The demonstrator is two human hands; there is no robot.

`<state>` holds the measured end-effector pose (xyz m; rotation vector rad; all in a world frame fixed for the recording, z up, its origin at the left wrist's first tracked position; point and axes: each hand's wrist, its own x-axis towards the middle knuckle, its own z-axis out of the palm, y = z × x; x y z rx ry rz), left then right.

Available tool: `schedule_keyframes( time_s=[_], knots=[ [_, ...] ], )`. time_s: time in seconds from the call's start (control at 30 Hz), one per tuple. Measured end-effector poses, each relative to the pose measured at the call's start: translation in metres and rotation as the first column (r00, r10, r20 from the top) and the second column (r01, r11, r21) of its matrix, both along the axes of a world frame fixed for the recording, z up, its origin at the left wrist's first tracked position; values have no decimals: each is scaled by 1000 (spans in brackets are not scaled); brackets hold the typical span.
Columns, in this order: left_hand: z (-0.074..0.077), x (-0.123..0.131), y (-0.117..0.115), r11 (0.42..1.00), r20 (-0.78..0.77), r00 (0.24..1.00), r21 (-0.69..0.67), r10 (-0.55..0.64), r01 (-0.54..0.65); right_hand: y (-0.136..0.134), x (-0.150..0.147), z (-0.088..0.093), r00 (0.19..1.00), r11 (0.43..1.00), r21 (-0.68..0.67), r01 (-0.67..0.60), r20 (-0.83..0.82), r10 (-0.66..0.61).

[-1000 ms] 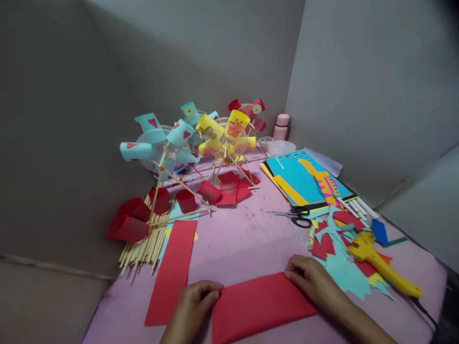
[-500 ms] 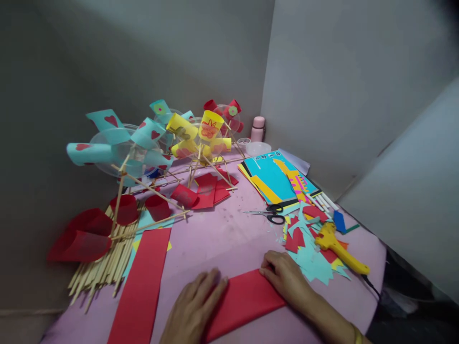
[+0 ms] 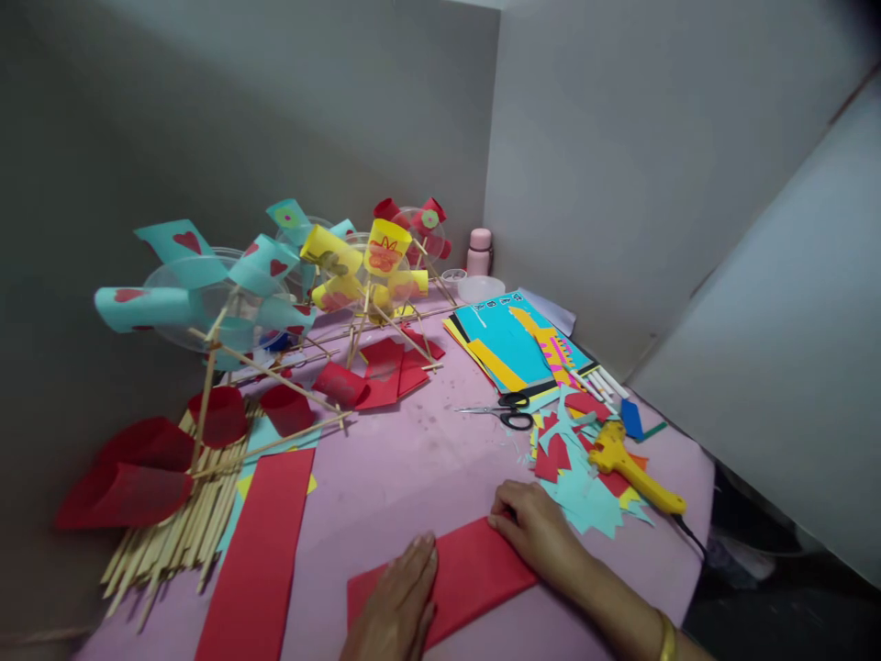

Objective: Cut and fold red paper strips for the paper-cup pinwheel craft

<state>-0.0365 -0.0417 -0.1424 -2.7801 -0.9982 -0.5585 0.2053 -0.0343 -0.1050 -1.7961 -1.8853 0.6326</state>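
Observation:
A folded sheet of red paper (image 3: 474, 574) lies on the table right in front of me. My left hand (image 3: 403, 597) rests flat across its left part, fingers stretched out and close together. At the far right corner, my right hand (image 3: 527, 523) has its fingers curled, with thumb and fingertips closed on the paper's edge. To the left lies a long red paper strip (image 3: 258, 560), apart from both hands. Black-handled scissors (image 3: 513, 411) lie beyond my right hand, blades pointing left.
Pinwheel-like models of cups and sticks (image 3: 220, 303) stand at the back left, above a pile of wooden sticks (image 3: 179, 542). On the right are paper scraps (image 3: 585, 496), a yellow glue gun (image 3: 637, 468) with its cord, and coloured sheets (image 3: 509, 340). A pink bottle (image 3: 480, 252) stands behind.
My left hand has slid right and inward over the red paper, uncovering its left end. The right hand stays at the corner. The whole view has shifted slightly.

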Motion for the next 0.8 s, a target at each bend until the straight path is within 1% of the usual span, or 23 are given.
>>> schedule_keyframes(
  time_s=[0.03, 0.1, 0.2, 0.3, 0.37, 0.43, 0.47, 0.5, 0.53, 0.6, 0.63, 0.7, 0.8],
  knots=[
    [-2, -1, -1, 1000, -17, 1000, 22, 1, -1, 0, 0, 0, 1000, 1000, 2, -2, 7, 2],
    [-1, -2, -1, 995, -106, 994, 87, -32, 41, 0, 2, 0, 1000, 1000, 8, -4, 28, 3],
    [6, -2, 1, 978, -224, 973, 182, -63, 105, -1, 3, 2, 997, 1000, 27, -4, 75, 2],
    [13, 0, 3, 958, -251, 966, 257, -59, 125, -5, -8, 2, 987, 997, 77, 15, 157, -27],
    [16, 2, 3, 946, -244, 968, 298, -51, 125, -12, -25, -3, 976, 992, 123, 7, 215, -33],
    [16, 3, 3, 942, -228, 973, 315, -45, 117, -21, -48, -14, 968, 982, 170, -81, 250, 36],
    [16, 3, 3, 939, -219, 974, 319, -59, 129, -26, -59, -21, 958, 965, 205, -161, 269, 102],
    [16, 2, 3, 934, -205, 975, 327, -81, 146, -30, -68, -29, 914, 899, 287, -332, 332, 231],
    [16, 2, 4, 927, -193, 976, 336, -106, 167, -34, -75, -36, 870, 827, 347, -442, 391, 301],
    [17, 2, 5, 912, -182, 972, 355, -149, 207, -39, -82, -48, 826, 773, 389, -501, 481, 294],
    [17, 2, 6, 907, -179, 972, 364, -154, 211, -40, -81, -52, 815, 767, 392, -508, 507, 281],
    [16, 2, 6, 917, -181, 975, 351, -130, 187, -41, -77, -55, 798, 776, 367, -513, 538, 273],
    [12, 2, 5, 940, -158, 985, 319, -74, 122, -43, -67, -53, 791, 818, 305, -488, 550, 267]
  ],
)
